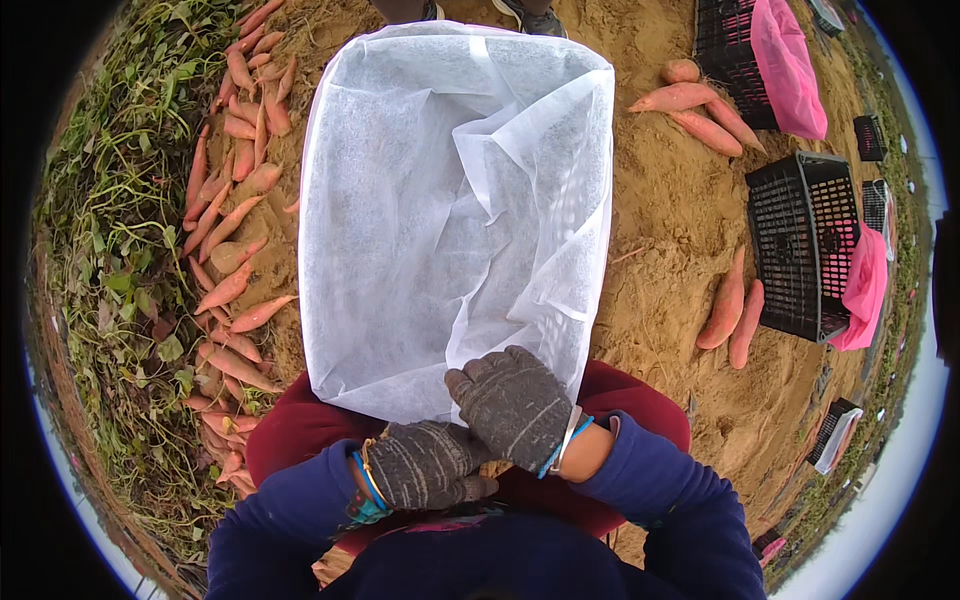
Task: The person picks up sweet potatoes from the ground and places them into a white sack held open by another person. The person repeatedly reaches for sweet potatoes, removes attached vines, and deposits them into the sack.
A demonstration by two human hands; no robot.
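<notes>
Before my knees stands a crate lined with a white non-woven fabric liner [390,225], folded and creased along its right side. No produce shows inside it. At the near rim my right hand [517,409], in a dark grey knit glove, curls its fingers over the liner and grips its edge. My left hand [427,465], gloved alike, lies just below and left of it, close to the same rim. Its fingertips pass behind the right hand, so its hold is hidden. Pierced crate walls show faintly through the fabric at right.
Sweet potatoes [229,289] lie in a long row at left, beside cut green vines [120,262]. More sweet potatoes [724,307] rest on sandy soil [660,202] at right. Black plastic crates [784,240] with pink liners [862,292] stand beyond. A person's shoes [536,19] show at the top.
</notes>
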